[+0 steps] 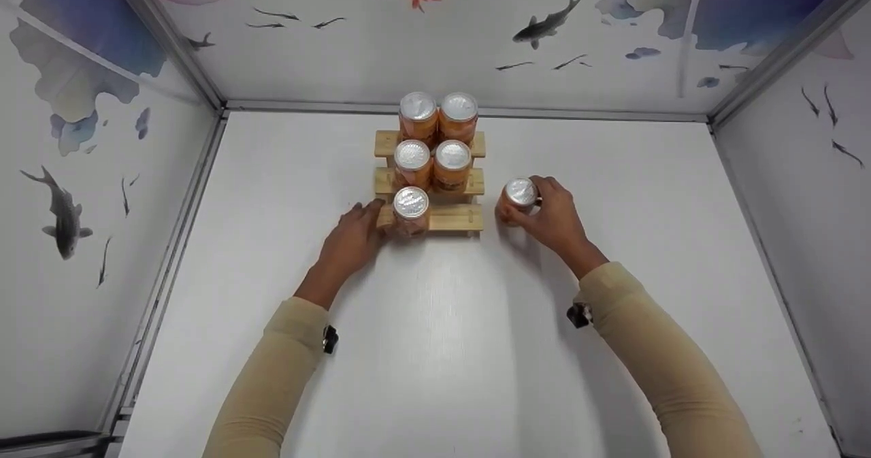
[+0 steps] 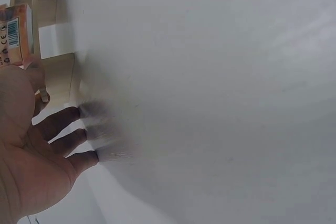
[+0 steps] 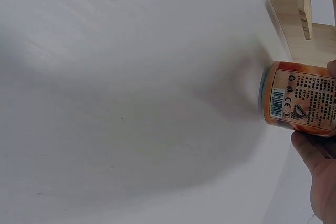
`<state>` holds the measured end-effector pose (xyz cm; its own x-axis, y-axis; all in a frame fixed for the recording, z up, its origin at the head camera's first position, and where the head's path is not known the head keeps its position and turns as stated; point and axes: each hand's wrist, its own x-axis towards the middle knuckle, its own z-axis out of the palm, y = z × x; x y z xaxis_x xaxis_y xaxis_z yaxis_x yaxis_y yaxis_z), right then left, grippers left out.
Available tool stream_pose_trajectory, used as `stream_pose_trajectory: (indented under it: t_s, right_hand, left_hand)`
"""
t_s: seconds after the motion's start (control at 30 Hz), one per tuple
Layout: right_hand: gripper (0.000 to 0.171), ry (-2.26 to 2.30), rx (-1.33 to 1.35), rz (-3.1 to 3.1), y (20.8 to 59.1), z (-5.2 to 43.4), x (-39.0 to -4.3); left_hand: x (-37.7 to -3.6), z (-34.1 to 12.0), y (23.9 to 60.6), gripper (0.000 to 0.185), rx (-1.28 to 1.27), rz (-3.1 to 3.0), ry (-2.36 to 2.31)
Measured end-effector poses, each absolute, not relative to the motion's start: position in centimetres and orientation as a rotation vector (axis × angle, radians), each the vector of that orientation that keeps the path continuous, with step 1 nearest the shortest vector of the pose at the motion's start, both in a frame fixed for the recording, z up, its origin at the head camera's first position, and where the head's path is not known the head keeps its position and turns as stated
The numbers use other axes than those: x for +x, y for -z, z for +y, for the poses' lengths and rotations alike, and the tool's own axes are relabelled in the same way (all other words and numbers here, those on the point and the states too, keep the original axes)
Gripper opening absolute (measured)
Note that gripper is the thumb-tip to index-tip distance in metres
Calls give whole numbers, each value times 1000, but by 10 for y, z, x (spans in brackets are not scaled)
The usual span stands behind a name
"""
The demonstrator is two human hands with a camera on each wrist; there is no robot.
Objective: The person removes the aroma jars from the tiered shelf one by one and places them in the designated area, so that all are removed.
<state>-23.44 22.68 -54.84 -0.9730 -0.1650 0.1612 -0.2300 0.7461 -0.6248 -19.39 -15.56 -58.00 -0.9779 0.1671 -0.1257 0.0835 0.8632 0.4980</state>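
In the head view my right hand [image 1: 556, 221] grips an orange can [image 1: 505, 210] with a silver lid, just right of a small three-step wooden rack [image 1: 452, 218]. The printed label and barcode of that can [image 3: 302, 98] face the right wrist camera. My left hand [image 1: 350, 239] is at the left end of the rack's lowest step. In the left wrist view its thumb and index finger hold the end of that board, while the other fingers [image 2: 68, 142] reach down toward the table. Beside the thumb, a can [image 1: 411, 206] stands upright on the left of the lowest step.
Two cans [image 1: 452, 165] stand side by side on the middle step, and two more [image 1: 458, 114] on the top step. The white table [image 1: 435, 349] is bordered by a metal frame [image 1: 313, 107] and white walls printed with fish.
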Motion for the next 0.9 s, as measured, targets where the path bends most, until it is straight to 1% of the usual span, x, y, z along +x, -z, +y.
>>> stream_pose_trajectory:
  t_s: [0.47, 0.67, 0.9]
  right_hand:
    - [71, -1019, 297, -2893, 545, 228, -233]
    - [71, -950, 361, -2863, 537, 228, -230]
    - [80, -844, 343, -2841, 520, 218, -226]
  left_hand:
    - [-195, -155, 580, 56, 198, 2885, -766]
    - [-195, -155, 580, 56, 204, 2880, -745]
    - [-194, -156, 580, 54, 215, 2895, -765]
